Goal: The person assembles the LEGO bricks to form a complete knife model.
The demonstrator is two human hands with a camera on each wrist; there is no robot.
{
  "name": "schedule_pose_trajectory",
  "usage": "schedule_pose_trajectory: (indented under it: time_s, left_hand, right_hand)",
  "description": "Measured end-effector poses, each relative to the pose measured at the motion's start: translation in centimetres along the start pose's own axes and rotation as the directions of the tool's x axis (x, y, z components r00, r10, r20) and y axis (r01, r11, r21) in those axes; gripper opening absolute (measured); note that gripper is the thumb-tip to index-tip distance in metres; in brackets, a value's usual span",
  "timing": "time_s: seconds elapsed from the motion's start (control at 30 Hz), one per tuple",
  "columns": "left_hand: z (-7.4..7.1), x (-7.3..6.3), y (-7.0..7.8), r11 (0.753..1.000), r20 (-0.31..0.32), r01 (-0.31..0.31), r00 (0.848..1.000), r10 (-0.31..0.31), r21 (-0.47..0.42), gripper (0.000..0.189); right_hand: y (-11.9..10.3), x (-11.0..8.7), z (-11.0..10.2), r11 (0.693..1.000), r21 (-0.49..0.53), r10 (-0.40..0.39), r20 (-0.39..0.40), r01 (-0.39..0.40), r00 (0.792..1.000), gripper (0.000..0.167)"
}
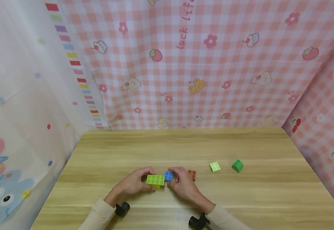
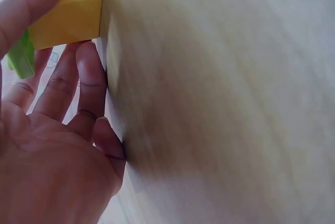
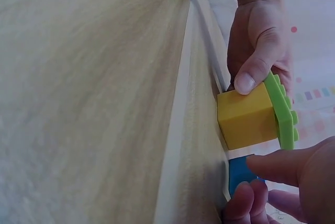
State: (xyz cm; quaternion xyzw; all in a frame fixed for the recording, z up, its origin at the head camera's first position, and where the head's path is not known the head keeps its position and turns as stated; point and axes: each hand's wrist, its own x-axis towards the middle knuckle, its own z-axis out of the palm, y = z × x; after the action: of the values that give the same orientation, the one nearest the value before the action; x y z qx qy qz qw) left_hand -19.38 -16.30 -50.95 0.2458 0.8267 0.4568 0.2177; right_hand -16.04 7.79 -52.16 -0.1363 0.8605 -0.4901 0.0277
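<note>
My left hand [image 1: 133, 182] grips a stack made of a yellow block [image 2: 73, 12] with a flat lime-green studded plate [image 1: 155, 180] on top. The plate overhangs the yellow block, whose thumb-side face shows in the right wrist view. Just right of the stack, my right hand [image 1: 183, 183] pinches a small blue brick [image 1: 168, 176] between thumb and fingers, low at the table. In the right wrist view the blue brick [image 3: 239, 174] sits close beside the yellow block, under the overhanging plate's end.
A brown-orange brick [image 1: 192, 174] lies right behind my right hand, partly covered by it. Farther right on the wooden table [image 1: 126, 147] are a pale green square plate [image 1: 215, 166] and a green curved-top brick [image 1: 237, 165]. Patterned cloths [image 1: 230, 70] hang around the table.
</note>
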Motion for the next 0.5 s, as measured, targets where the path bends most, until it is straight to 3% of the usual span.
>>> schedule_pose_trajectory:
  time_s: [0.5]
  left_hand:
    - [0.12, -0.04, -0.07, 1.0, -0.009, 0.014, 1.0, -0.015, -0.006, 0.031]
  right_hand:
    - [-0.48, -0.17, 0.42, 0.999, -0.04, 0.033, -0.046, -0.035, 0.998, 0.043]
